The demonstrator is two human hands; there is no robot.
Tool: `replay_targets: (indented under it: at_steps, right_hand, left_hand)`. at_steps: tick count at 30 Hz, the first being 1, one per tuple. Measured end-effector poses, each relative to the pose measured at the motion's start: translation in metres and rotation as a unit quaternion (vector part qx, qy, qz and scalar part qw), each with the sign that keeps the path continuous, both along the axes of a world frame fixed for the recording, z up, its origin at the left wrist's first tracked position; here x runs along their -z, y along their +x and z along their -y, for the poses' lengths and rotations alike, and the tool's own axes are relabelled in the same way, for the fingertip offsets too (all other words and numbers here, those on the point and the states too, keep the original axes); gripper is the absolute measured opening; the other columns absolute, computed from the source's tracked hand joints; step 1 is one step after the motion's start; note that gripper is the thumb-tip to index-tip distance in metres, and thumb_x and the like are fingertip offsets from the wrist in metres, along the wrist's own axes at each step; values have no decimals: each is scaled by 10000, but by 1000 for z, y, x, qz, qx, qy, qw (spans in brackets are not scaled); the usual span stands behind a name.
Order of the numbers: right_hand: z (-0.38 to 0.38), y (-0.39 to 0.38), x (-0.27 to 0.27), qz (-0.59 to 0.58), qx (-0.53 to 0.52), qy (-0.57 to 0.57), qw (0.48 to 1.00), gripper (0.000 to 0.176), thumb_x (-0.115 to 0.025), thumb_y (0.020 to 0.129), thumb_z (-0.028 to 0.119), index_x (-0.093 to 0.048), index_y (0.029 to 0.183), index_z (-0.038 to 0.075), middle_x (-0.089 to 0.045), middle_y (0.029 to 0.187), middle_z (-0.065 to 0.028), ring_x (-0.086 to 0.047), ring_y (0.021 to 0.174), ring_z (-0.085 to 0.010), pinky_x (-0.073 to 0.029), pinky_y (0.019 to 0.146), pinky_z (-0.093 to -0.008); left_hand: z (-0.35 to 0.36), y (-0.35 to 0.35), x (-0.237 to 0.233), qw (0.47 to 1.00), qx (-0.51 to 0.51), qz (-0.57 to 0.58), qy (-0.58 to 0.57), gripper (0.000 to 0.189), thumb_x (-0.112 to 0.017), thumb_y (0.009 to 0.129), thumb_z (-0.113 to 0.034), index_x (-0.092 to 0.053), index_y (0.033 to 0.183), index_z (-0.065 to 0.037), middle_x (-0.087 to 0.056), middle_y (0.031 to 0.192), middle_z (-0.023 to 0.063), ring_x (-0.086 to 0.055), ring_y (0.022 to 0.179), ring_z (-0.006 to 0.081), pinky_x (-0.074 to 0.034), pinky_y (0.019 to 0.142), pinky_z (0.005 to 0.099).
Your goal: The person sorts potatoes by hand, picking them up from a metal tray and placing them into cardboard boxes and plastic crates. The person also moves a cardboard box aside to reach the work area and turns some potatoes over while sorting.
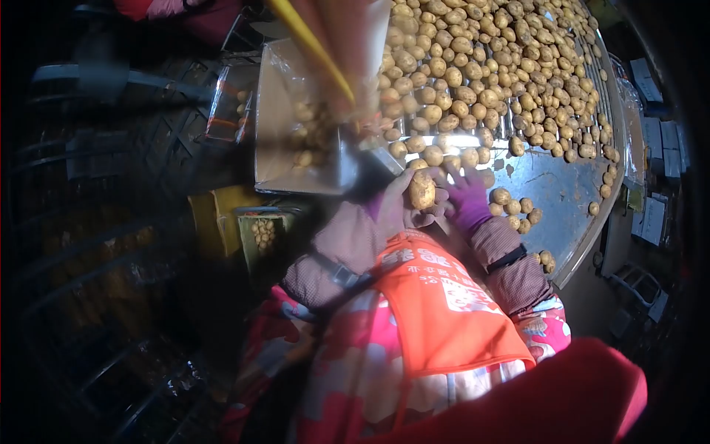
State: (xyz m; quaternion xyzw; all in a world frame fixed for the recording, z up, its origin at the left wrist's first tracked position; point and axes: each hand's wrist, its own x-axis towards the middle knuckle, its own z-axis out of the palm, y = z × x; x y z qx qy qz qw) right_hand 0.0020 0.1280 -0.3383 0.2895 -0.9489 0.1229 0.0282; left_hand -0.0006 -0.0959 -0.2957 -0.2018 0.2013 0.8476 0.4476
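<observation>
My left hand [394, 203], in a greyish glove with a purple cuff, is closed around a large potato [422, 190] in front of my apron. Beside it, my right hand [464, 194], in a purple and grey glove, has its fingers stretched out and apart at the near edge of the sorting table. Those fingertips lie right by a row of potatoes [433, 155]. A small group of potatoes [514, 209] rests on the bare metal just right of that hand.
Potatoes [503, 66] cover the far part of the metal table [555, 181]. At left stands a lined cardboard box [277, 159] with potatoes inside. A green crate [255, 251] holds small potatoes below it. A blurred yellow bar [314, 44] crosses above the box.
</observation>
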Motion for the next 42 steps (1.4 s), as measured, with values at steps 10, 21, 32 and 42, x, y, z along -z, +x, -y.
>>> replay_targets:
  at_steps: [10,21,32,42]
  right_hand:
    - [-37,28,-39,460,249,-426,738,585,-658,885,220,-444,1411,78,-605,1090,-94,-601,964,-157,-518,802,-310]
    - [-186,71,-86,137,436,-306,835,238,-567,927,279,-607,948,45,-611,887,-208,-625,838,-333,-497,746,-460]
    - [-444,-172,-130,29,358,-738,571,530,-658,890,439,-533,1249,71,-607,1192,-163,-563,1151,-292,-471,925,-394]
    - [-469,-4,101,49,617,9,786,654,-628,882,410,-460,1423,82,-416,1483,-187,-373,1388,-331,-310,1121,-448]
  left_hand:
    - [-97,0,13,950,113,-279,-80,470,-389,1035,-395,-400,1362,-58,-527,1272,164,-560,1166,311,-509,956,431]
    - [-38,-50,118,348,206,-596,-694,689,-557,895,-451,-370,1475,-128,-423,1448,228,-402,1332,407,-318,1085,527]
    - [-50,-36,114,234,351,-504,-754,790,-536,853,-579,-380,1488,-138,-260,1555,216,-267,1418,400,-166,1151,563]
    - [-59,-38,94,269,312,-516,-751,853,-679,788,-451,-307,1519,-214,-342,1487,270,-327,1367,445,-233,1113,581]
